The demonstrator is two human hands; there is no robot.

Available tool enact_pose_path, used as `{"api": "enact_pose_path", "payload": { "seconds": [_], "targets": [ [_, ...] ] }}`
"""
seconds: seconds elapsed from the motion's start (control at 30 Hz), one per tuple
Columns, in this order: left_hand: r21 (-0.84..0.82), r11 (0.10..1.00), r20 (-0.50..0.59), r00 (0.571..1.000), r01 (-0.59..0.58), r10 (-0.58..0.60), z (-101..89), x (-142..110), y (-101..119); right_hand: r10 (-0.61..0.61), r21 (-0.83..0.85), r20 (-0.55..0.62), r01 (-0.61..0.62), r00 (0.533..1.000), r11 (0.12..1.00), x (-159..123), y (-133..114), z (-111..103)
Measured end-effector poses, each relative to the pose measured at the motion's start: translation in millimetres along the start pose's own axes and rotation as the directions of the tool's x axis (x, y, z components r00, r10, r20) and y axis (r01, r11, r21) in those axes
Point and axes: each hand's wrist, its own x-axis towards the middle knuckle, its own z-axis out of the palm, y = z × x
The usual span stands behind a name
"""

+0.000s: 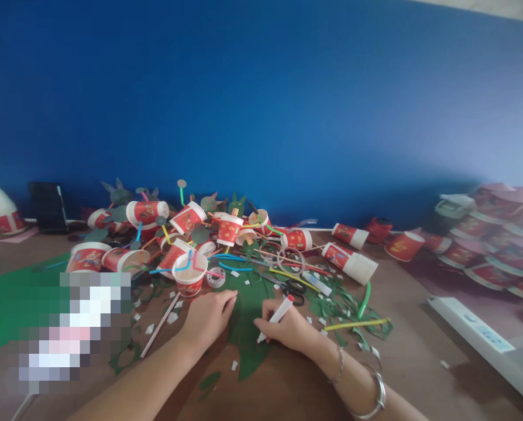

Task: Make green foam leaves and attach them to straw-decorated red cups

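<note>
A white marker with a red end (282, 310) is gripped in my right hand (288, 327), its tip down on a piece of green paper (249, 351). The paper lies on the table between my two hands. My left hand (211, 316) rests at the paper's left edge, fingers curled together against it. Just beyond that hand stand a red and white paper cup (190, 280) with bent straws inside and a roll of tape (216, 278). Black-handled scissors (294, 287) and a glue tube (317, 283) lie beyond my right hand.
Paper cups with straws and paper animal heads (230, 228) crowd the wall side. Stacked cups (351, 264) lie to the right. A power strip (476, 333) and a cup pyramid (494, 245) are far right. Green scraps (344, 301) litter the table; a green sheet (20, 298) lies left.
</note>
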Motion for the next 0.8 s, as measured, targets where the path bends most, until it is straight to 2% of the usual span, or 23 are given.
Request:
{"api": "enact_pose_path", "payload": {
  "seconds": [0.5, 0.8],
  "targets": [
    [-0.013, 1.000, 0.009, 1.000, 0.015, -0.015, 0.3, 0.1, 0.4, -0.107, -0.043, -0.122, 0.103, 0.987, 0.994, 7.8, 8.2, 4.5],
    [-0.010, 1.000, -0.009, 1.000, 0.000, 0.000, 2.0, 0.0, -0.8, -0.081, -0.039, -0.128, 0.076, 0.988, 0.996, 6.1, 1.5, 4.6]
  ]
}}
